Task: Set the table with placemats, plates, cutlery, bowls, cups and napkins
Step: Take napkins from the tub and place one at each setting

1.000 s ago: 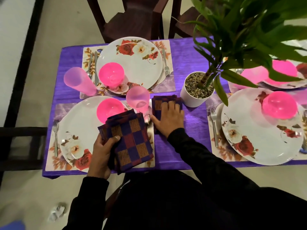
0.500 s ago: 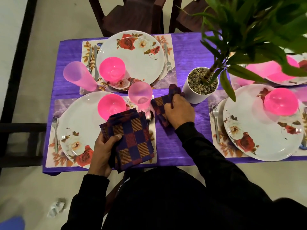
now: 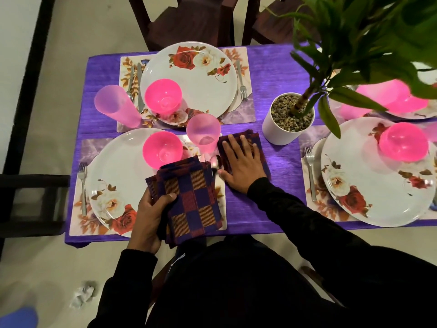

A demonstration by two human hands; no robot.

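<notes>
My left hand (image 3: pixel 147 218) grips a stack of folded checked napkins (image 3: pixel 191 200) over the near left placemat (image 3: pixel 78 218). My right hand (image 3: pixel 241 164) lies flat, fingers straight, pressing one folded checked napkin (image 3: pixel 259 144) onto the purple tablecloth (image 3: pixel 279 74), right of a spoon (image 3: pixel 215 162). The near left floral plate (image 3: pixel 113 176) carries a pink bowl (image 3: pixel 162 150); a pink cup (image 3: pixel 203 131) stands beside it and a fork (image 3: pixel 82 185) lies on its left.
The far left setting has a plate (image 3: pixel 201 79), bowl (image 3: pixel 163 95), cup (image 3: pixel 115 107) and cutlery. A white pot with a leafy plant (image 3: pixel 287 119) stands mid-table. A right-hand plate (image 3: pixel 373 176) holds a bowl (image 3: pixel 403 142). Dark chairs (image 3: pixel 189 20) line the far side.
My right hand, which had gathered up the single napkin half a second ago, has laid it down again and now presses it flat. My left hand keeps its hold on the stack.
</notes>
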